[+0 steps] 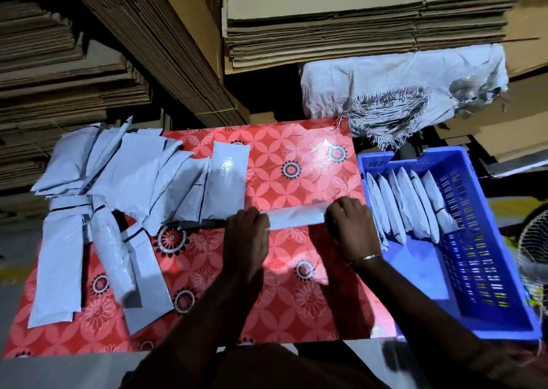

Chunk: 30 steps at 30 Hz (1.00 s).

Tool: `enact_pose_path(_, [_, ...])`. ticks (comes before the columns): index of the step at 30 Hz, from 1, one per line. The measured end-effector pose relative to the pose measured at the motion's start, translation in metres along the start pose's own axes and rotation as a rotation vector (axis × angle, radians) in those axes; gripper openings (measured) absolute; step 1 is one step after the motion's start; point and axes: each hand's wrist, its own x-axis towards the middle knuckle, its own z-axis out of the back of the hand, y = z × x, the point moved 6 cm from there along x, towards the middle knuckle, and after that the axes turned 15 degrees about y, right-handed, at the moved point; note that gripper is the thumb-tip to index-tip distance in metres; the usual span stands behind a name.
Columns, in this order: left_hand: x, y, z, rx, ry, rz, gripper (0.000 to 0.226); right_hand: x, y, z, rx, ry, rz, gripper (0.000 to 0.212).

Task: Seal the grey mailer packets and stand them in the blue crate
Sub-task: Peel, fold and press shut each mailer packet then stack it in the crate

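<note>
Standing in blue crate (486, 270): six packets (409, 207).

Glossy plastic mailers (124, 181), shiny floral tablecloth (296, 163), plastic crate (480, 270), corrugated cardboard (355, 17)

No text, label, brand or number can be read anywhere. The grey packets (124, 181) at the left of the frame show only plain surfaces with dark edge strips. The blue crate (486, 240) at the right has raised marks on its upper-left rim, too small and blurred to make out. The cardboard stacks (355, 26) across the top carry no legible print. The red table cover (296, 157) bears only a flower pattern.
</note>
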Motion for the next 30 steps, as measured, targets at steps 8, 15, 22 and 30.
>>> enact_pose_path(8, [-0.049,-0.027,-0.036,-0.175,0.099,-0.068,0.022,-0.035,-0.001,-0.066,0.018,0.251,-0.055,0.021])
enact_pose_path(15, [-0.001,-0.023,-0.046,-0.238,0.067,0.003,0.042,0.001,0.039,-0.051,0.265,0.031,0.231,0.045])
enact_pose_path(22, [0.013,-0.009,-0.103,-0.072,0.208,0.088,0.057,0.033,0.051,-0.126,0.11,0.285,0.109,0.059])
enact_pose_path(30, [0.017,-0.009,-0.105,-0.029,0.239,0.098,0.061,0.03,0.049,-0.126,0.063,0.256,0.099,0.062])
